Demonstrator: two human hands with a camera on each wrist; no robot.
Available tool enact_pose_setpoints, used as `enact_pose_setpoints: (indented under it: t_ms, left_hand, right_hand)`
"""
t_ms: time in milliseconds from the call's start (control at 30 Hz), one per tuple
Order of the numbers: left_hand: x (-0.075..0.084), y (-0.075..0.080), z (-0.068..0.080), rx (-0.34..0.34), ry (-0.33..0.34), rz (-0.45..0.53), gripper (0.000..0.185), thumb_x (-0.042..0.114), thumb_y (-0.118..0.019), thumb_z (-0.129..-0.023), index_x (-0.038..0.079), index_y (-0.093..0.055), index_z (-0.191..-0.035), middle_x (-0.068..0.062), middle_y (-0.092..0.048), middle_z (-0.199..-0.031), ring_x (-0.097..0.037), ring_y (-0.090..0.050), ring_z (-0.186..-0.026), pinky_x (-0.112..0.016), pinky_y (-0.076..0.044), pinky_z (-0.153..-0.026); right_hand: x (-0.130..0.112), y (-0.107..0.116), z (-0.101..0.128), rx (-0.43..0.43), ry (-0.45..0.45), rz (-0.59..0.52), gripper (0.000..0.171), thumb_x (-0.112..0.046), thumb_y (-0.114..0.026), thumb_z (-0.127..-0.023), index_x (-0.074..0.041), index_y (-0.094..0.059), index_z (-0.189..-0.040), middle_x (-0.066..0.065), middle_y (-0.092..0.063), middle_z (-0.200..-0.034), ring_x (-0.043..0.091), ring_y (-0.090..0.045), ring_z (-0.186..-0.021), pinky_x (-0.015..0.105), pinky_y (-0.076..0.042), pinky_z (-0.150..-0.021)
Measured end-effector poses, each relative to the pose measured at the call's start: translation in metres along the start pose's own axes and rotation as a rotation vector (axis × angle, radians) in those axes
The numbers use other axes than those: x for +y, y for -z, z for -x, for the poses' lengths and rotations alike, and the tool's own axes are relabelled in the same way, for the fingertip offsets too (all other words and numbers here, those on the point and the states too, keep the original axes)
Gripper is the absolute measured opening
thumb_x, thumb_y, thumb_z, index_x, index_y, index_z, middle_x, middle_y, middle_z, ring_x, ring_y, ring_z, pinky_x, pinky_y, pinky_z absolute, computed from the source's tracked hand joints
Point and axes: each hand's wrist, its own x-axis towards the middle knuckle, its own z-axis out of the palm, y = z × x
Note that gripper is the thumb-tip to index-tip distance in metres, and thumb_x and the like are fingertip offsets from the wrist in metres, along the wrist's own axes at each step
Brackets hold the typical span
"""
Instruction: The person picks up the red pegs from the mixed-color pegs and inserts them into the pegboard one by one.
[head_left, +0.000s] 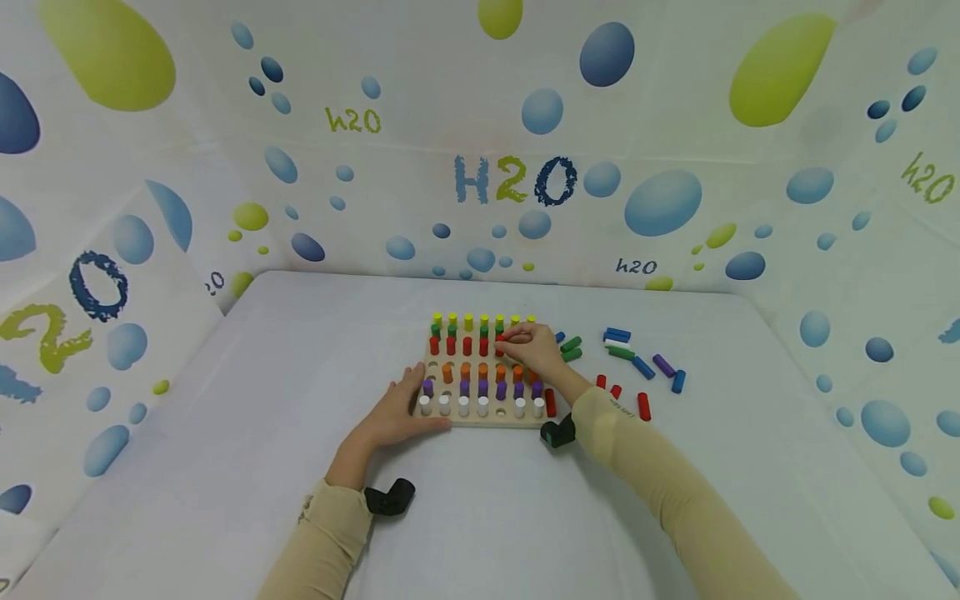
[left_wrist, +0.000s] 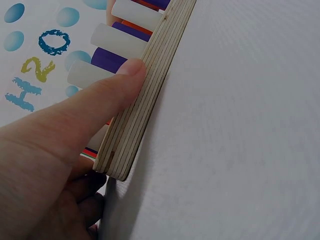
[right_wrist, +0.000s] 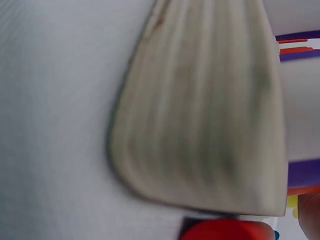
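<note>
A wooden pegboard (head_left: 480, 422) carries rows of yellow, green, red, orange, purple and white pegs. My left hand (head_left: 396, 410) holds its front left corner. In the left wrist view the thumb (left_wrist: 132, 70) presses on the layered front edge, while the other fingers curl at the board's side, partly hidden. Over the red row, my right hand (head_left: 534, 348) pinches a red peg (head_left: 499, 347) between thumb and fingertips; that peg stands in line with the red pegs to its left. The right wrist view has mostly the board's corner (right_wrist: 200, 125), with white pegs beside it.
Right of the board lie loose pegs: a blue peg (head_left: 642, 367), a purple peg (head_left: 663, 365), a green peg (head_left: 572, 343), a red peg (head_left: 644, 407) and several more. Another red peg (head_left: 551, 403) lies against the board's right side. A patterned cloth (head_left: 495, 242) rises behind the white table (head_left: 300, 350).
</note>
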Motion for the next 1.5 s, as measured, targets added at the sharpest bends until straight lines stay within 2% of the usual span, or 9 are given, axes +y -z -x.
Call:
enact_pose_setpoints:
  t_ms: [467,733,900,1167,1300,1500]
  left_hand:
    - [0.003,0.0,0.002,0.0,0.021,-0.001,0.11,0.052,-0.073,-0.069,0.008,-0.01,-0.147,-0.016,-0.007,-0.151,-0.036,-0.001,-0.137,-0.052,-0.006,-0.109]
    - [0.002,-0.001,0.0,-0.003,0.022,-0.002,0.111,0.053,-0.073,-0.069,0.008,-0.009,-0.147,-0.016,-0.006,-0.151,-0.036,-0.001,-0.137,-0.051,-0.006,-0.109]
    - [-0.001,-0.002,-0.002,-0.004,0.024,-0.004,0.111,0.056,-0.072,-0.069,0.009,-0.008,-0.148,-0.016,-0.005,-0.152,-0.037,0.0,-0.137,-0.052,-0.006,-0.109]
    - [-0.003,-0.002,0.0,-0.004,0.027,0.016,0.111,0.055,-0.072,-0.069,0.01,-0.008,-0.148,-0.016,-0.004,-0.152,-0.041,0.001,-0.136,-0.055,-0.006,-0.108]
    - [-0.003,-0.002,0.0,-0.008,0.022,0.015,0.111,0.054,-0.072,-0.069,0.009,-0.008,-0.148,-0.017,-0.004,-0.151,-0.04,0.002,-0.136,-0.054,-0.006,-0.108]
    - [-0.003,-0.001,-0.001,-0.009,0.008,0.002,0.111,0.055,-0.072,-0.069,0.008,-0.008,-0.147,-0.017,-0.005,-0.151,-0.038,0.001,-0.137,-0.053,-0.005,-0.109]
  right_hand:
    - [0.001,0.0,0.001,0.015,-0.014,-0.004,0.026,-0.019,-0.075,-0.076,-0.003,-0.066,-0.095,0.012,-0.068,-0.098,0.023,-0.063,-0.091,0.029,-0.053,-0.075]
    - [-0.002,0.008,0.003,0.009,-0.02,-0.031,0.024,-0.019,-0.074,-0.077,-0.004,-0.068,-0.095,0.008,-0.069,-0.091,0.018,-0.064,-0.084,0.026,-0.053,-0.073]
    - [-0.004,0.013,0.006,0.003,-0.019,-0.041,0.025,-0.019,-0.073,-0.079,-0.003,-0.067,-0.097,0.009,-0.069,-0.095,0.019,-0.064,-0.088,0.028,-0.052,-0.077]
    - [-0.002,0.026,0.012,0.001,0.02,-0.02,0.027,-0.022,-0.071,-0.08,-0.003,-0.066,-0.098,0.009,-0.068,-0.097,0.02,-0.063,-0.091,0.026,-0.052,-0.076]
    - [-0.001,0.037,0.015,-0.008,0.046,-0.011,0.028,-0.021,-0.07,-0.081,-0.001,-0.065,-0.101,0.011,-0.067,-0.1,0.021,-0.062,-0.094,0.027,-0.052,-0.08]
    - [0.004,0.057,0.016,0.01,0.05,0.031,0.03,-0.027,-0.07,-0.082,-0.004,-0.066,-0.102,0.009,-0.067,-0.102,0.019,-0.063,-0.092,0.027,-0.052,-0.079]
